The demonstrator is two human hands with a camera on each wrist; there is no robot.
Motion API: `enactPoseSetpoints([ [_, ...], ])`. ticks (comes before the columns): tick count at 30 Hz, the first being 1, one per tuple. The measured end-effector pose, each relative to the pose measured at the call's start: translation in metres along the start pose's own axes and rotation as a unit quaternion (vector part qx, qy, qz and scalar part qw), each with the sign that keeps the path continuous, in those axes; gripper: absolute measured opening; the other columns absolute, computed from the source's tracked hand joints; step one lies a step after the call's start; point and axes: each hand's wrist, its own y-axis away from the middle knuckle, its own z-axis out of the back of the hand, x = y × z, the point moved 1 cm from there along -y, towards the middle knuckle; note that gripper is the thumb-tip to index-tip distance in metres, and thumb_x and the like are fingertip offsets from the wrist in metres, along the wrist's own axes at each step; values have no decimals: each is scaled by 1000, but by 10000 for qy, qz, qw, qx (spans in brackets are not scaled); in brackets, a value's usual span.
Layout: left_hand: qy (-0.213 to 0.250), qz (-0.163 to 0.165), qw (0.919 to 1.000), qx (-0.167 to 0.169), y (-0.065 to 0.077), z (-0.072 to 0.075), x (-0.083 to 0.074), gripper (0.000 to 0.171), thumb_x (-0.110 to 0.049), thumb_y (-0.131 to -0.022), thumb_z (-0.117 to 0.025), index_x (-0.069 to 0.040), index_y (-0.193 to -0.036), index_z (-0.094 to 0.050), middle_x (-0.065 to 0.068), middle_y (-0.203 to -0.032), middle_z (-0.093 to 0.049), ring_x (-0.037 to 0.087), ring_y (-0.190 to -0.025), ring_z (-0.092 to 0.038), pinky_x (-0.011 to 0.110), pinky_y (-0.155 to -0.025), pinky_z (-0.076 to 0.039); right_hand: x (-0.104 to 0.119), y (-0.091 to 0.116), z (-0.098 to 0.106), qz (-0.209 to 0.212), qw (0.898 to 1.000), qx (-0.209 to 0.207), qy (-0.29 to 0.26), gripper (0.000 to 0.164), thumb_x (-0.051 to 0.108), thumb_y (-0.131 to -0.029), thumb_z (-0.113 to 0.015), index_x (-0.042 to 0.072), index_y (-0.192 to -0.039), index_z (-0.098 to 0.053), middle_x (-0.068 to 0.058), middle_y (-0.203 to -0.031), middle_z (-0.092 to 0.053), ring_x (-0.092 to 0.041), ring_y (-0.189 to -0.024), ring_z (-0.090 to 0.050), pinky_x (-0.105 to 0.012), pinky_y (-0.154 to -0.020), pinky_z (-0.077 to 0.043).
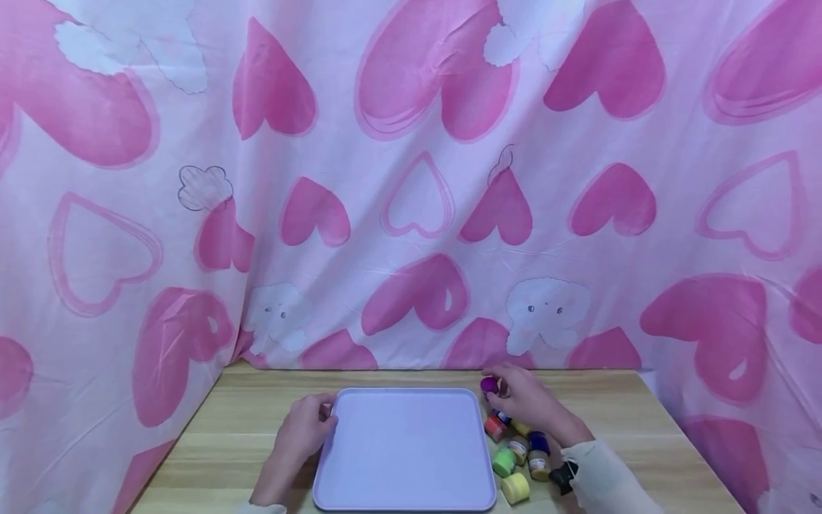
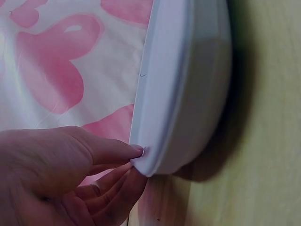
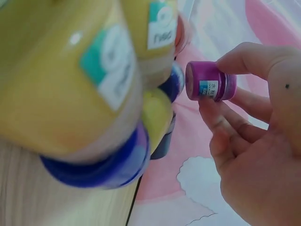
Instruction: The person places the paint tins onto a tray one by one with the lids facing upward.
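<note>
A pale lavender tray lies on the wooden table. At its left rim, toward the far corner, my left hand pinches the edge between thumb and fingers, as the left wrist view shows close up. My right hand holds a small purple paint jar by thumb and fingertips, just beyond the tray's far right corner. Below that hand several more jars sit in a cluster, among them a red one, a green one and a yellow one.
The wooden table meets a pink heart-patterned curtain at the back and along both sides. A jar with a dark blue lid stands close to the right wrist, which bears a black strap device.
</note>
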Motion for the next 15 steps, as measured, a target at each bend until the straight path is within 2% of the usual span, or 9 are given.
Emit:
enactPoseSetpoints([
  [4, 26, 154, 9998, 114, 2, 1, 1, 37, -7, -90, -80, -5, -127, -77, 0, -81, -74, 13, -71, -64, 34, -61, -52, 7, -4, -2, 122, 9995, 166, -233, 41, 13, -96, -82, 9, -135, -70, 1, -116, -71, -12, -95, -66, -23, -75, -60],
  [10, 116, 223, 9996, 158, 3, 1, 1, 38, -7, -90, -80, -4, -128, -77, -2, -76, -69, 13, -67, -60, 33, -59, -49, 13, -9, -8, 180, 9983, 267, -489, 33, 18, -97, -82, 8, -127, -71, 2, -106, -74, -12, -94, -70, -25, -77, -62],
  [15, 140, 321, 9991, 255, 2, 2, 0, 40, -8, -93, -80, -5, -132, -75, -1, -76, -66, 14, -67, -59, 32, -59, -48, 14, -11, -12, -69, 9974, 418, -581, 30, 25, -98, -82, 13, -124, -72, 2, -105, -74, -13, -91, -69, -27, -75, -63],
])
